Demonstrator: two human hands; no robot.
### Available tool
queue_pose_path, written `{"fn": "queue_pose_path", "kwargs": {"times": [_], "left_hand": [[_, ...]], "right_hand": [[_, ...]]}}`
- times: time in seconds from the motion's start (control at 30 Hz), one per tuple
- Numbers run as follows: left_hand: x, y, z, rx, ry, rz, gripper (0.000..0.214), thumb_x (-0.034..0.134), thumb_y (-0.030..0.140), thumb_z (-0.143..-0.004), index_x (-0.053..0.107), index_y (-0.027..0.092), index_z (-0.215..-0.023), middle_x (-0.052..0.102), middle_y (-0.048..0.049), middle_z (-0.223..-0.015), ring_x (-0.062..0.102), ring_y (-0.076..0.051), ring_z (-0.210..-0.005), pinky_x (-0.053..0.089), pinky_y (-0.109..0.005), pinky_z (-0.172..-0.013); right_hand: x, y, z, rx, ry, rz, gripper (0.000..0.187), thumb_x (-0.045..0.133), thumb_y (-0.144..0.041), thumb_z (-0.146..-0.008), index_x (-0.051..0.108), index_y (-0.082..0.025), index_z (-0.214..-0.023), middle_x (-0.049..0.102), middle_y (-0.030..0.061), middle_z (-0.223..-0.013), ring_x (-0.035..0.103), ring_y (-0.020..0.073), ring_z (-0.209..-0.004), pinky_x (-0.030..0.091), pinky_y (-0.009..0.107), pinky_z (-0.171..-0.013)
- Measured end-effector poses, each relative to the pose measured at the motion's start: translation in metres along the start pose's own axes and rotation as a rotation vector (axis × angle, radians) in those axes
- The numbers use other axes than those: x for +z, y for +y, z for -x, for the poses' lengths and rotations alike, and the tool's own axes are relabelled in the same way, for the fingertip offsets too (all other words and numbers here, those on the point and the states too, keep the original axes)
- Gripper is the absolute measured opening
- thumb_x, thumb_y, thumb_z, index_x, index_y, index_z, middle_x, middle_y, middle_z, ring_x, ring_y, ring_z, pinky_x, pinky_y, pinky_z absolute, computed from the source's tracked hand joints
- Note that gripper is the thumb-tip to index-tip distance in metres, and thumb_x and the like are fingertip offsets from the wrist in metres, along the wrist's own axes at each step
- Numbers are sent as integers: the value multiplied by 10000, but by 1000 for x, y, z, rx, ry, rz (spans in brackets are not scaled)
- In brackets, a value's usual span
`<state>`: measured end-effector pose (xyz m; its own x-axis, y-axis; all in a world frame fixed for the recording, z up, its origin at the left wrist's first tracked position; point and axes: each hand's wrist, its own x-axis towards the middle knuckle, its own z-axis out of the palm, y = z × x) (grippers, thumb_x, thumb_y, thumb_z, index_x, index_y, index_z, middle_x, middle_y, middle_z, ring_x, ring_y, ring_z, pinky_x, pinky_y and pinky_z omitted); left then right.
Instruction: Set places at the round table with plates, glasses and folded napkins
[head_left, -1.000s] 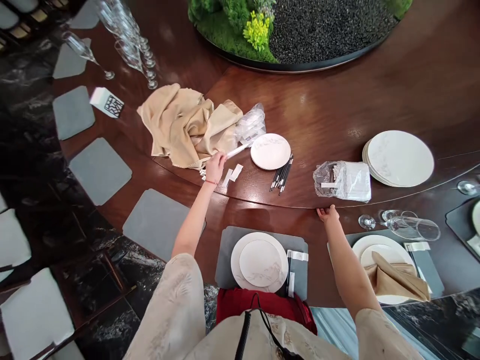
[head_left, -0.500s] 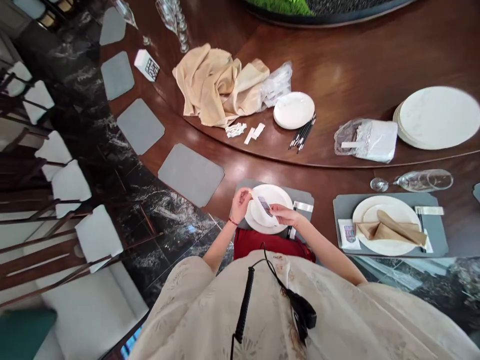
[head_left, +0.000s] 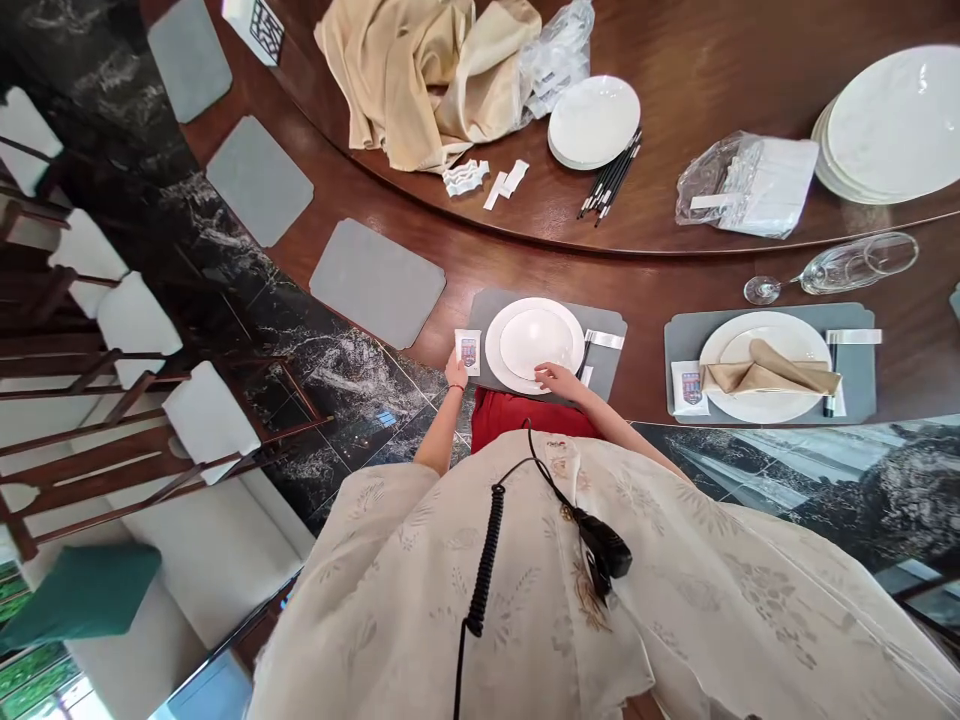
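My left hand (head_left: 456,372) pinches the lower left edge of a white printed wipe packet (head_left: 469,345), which lies at the left end of a grey placemat (head_left: 606,372). To its right, a small white plate (head_left: 534,340) sits on a larger white plate (head_left: 496,368). Over the near rim of these plates is my right hand (head_left: 556,380), holding nothing, its fingers loosely apart. Chopsticks lie on a white rest (head_left: 604,340) right of the plates, partly hidden by that hand.
At right, another placemat holds plates with a folded napkin (head_left: 772,370); a wine glass (head_left: 825,270) lies behind. Farther back are beige cloths (head_left: 412,80), loose chopsticks (head_left: 611,178), small plates (head_left: 595,122), a plastic bag (head_left: 750,185) and stacked large plates (head_left: 896,125). Chairs (head_left: 210,420) stand left.
The packet, held between both hands over the plates, is now down at the placemat's left end. My left hand moved left with it; my right hand let go. The view has tilted downward.
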<state>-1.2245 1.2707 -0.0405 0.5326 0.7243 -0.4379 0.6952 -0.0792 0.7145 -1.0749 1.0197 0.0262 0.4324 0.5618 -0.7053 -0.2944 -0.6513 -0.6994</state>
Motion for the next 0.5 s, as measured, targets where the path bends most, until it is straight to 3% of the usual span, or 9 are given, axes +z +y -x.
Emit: {"fn": "queue_pose_path", "kwargs": {"times": [0.17,0.37,0.5], "left_hand": [[5,-9,-9,30,-45,-187,593,506,102,-934,552,37,-1522,666,-212,-1419,564,-329,-1339,385,-436,-1211],[21,-6,1,-7,76,-327,523,453,157,-1005,588,71,-1503,612,-226,-1395,518,-306,-1331,347,-407,-1207],[23,1,13,-62,166,-276,516,446,171,-1017,548,39,-1505,530,-253,-1510,457,-304,-1420,290,-394,-1250]], "right_hand": [[-20,24,18,84,34,-149,105,653,-230,-980,683,-168,-1060,762,77,-939,690,138,-744,567,271,-806],[-18,41,24,127,80,-132,129,643,-253,-963,689,-166,-1046,760,83,-962,699,140,-736,570,275,-818],[-11,40,29,119,16,-94,156,595,-286,-980,663,-180,-1071,750,66,-969,699,132,-752,568,255,-794]]}}
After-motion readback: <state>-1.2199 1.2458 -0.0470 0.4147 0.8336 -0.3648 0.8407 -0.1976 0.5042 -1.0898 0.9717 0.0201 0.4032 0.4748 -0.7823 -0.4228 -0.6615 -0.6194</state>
